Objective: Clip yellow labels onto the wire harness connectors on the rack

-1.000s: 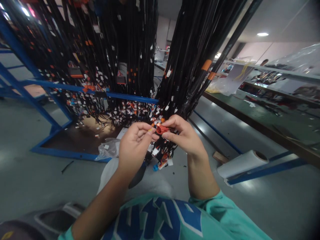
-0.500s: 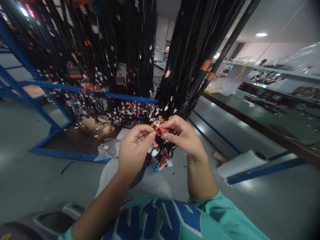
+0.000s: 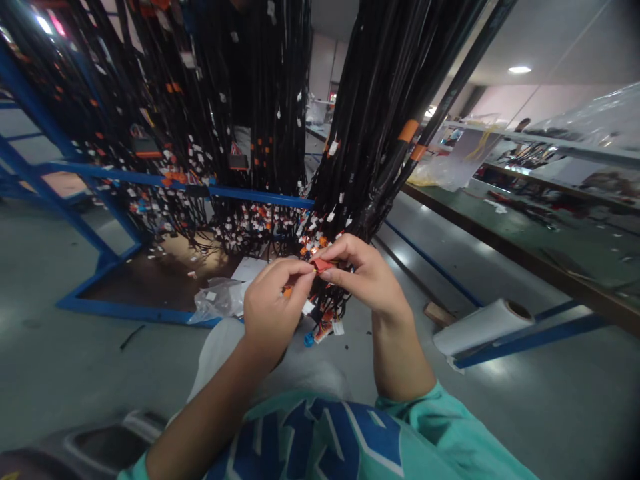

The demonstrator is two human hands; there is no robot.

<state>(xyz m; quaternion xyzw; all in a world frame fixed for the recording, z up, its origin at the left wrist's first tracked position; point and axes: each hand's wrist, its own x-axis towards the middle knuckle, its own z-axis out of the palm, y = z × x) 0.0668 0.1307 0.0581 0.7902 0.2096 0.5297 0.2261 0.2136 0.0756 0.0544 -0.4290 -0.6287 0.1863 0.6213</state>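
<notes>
A small red connector [image 3: 323, 265] is pinched between the thumb and fingers of my right hand [image 3: 367, 277]. My left hand [image 3: 275, 303] is closed at the connector's left side, its thumb and fingertips together on something too small to make out. Behind and below my hands hang the ends of black wire harnesses [image 3: 350, 160] with many white and orange connectors. A blue connector [image 3: 309, 339] hangs below the hands, beside an orange-and-white bunch of wires.
A blue metal rack [image 3: 125, 312] holds more harnesses on the left, with a clear plastic bag [image 3: 217, 301] at its base. On the right are a green-topped workbench [image 3: 520, 233] and a white film roll [image 3: 483, 328] on a blue bar.
My left hand has shifted slightly right, and its fingers have closed together more against the connector's left side. The red connector has turned a little in my right hand.
</notes>
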